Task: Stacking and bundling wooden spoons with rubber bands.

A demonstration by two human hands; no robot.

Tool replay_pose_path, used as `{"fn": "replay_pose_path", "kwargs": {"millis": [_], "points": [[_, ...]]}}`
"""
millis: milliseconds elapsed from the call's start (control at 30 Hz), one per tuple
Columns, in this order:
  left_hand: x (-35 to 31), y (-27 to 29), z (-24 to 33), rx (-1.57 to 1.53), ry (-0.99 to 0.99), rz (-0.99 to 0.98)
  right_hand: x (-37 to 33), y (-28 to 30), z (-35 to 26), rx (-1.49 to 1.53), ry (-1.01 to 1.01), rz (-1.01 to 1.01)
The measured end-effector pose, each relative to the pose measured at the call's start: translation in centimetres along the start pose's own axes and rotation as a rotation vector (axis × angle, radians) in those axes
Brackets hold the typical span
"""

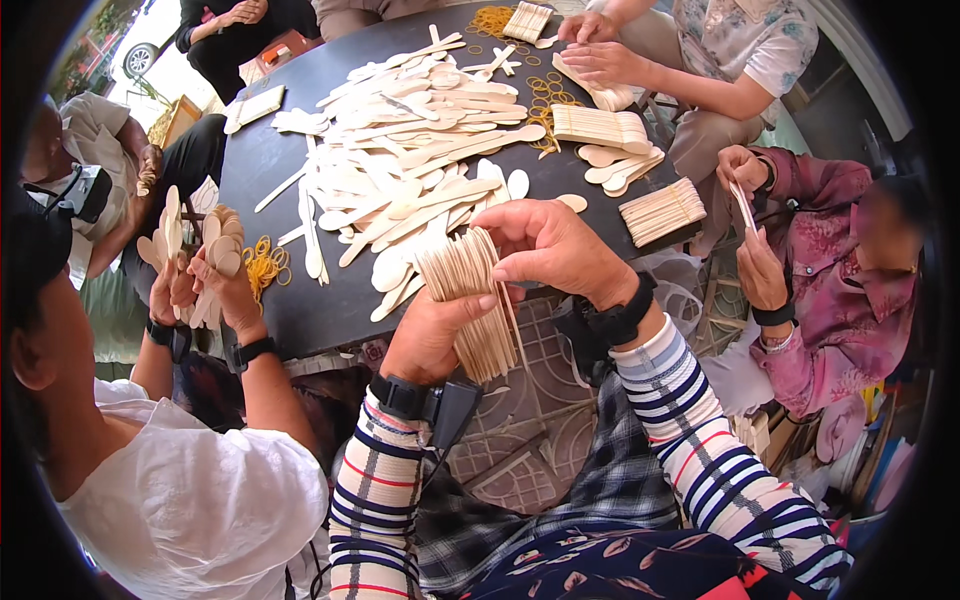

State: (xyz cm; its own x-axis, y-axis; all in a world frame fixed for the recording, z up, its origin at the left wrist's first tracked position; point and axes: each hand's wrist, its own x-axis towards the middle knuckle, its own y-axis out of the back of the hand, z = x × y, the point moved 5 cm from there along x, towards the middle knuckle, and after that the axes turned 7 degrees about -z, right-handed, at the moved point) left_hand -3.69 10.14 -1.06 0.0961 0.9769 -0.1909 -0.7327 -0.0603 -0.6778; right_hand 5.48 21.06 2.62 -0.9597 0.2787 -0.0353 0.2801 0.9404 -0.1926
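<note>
In front of me, a thick stack of wooden spoons [468, 285] is held up just off the table's near edge, seen mostly edge on. My left hand [432, 335] is wrapped round its left side, thumb across the front. At the upper right end, my right hand [560, 250] is closed with thumb and fingertips on the outermost pieces; a single edge stands slightly apart there. Just beyond lies a large loose pile of pale wooden spoons [420, 150] on the dark table [255, 215].
Stacked spoons [600, 128] and another bundle [662, 212] lie at the right. Yellow rubber bands [550, 100] are scattered near them; more bands [265, 265] lie at the left. Co-workers sit close around; one at left holds spoons [222, 245], one at right a thin piece [743, 205].
</note>
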Motion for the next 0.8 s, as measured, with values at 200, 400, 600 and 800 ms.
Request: {"fn": "replay_pose_path", "kwargs": {"millis": [200, 400, 600, 800], "points": [[-0.4, 0.5, -0.5, -0.014, 0.033, -0.038, 0.2, -0.8, 0.0, 0.039, 0.012, -0.022], [-0.7, 1.5, -1.0, -0.028, 0.051, 0.065, 0.4, -0.4, 0.6, -0.025, 0.100, 0.065], [-2.6, 4.1, 2.7, 0.077, -0.096, 0.339, -1.1, 4.8, 1.4, -0.632, -0.004, 0.471], [-3.3, 5.0, 3.2, 0.126, -0.136, 0.419, 0.6, 0.7, 3.4, -1.236, 0.105, 0.381]]}}
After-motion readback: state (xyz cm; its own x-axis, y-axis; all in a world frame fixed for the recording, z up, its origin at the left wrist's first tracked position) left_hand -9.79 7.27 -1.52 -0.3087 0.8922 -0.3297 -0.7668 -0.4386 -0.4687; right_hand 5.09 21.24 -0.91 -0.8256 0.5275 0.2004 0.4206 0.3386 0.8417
